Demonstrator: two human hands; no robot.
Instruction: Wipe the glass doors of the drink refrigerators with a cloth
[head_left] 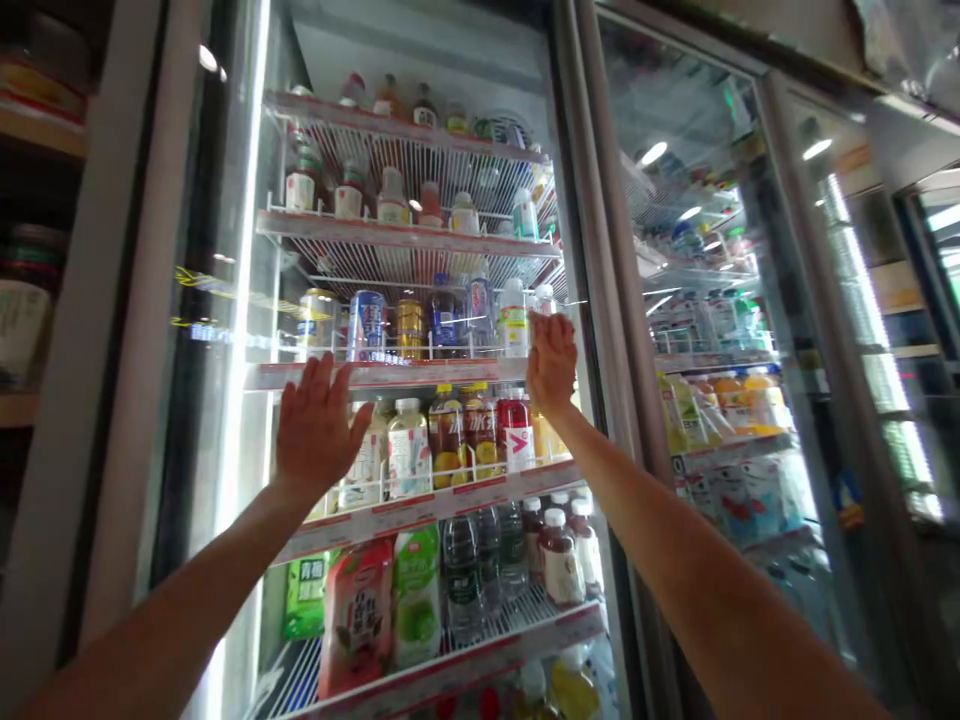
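Both my arms reach up in front of a lit, glass-fronted drinks fridge (591,250). My left hand (316,425) is open, its fingers stretched upward and the thumb spread to the right. It is nearest the left end of a shelf edge (405,374), covering part of some bottles. My right hand (552,362) is raised near the right door frame, its fingers slightly bent with nothing visible in them. Beside it stands a white-capped bottle (513,318). Between my hands are dark tea bottles (448,440) and a red drink bottle (516,432). Whether either hand touches the glass I cannot tell.
Lower down are a red drink pouch (358,615), a green pouch (417,597) and clear water bottles (462,575). A blue can (367,325) and a gold can (410,328) stand mid-height. Another glass fridge door (701,250) is at right; a jar (26,310) sits at far left.
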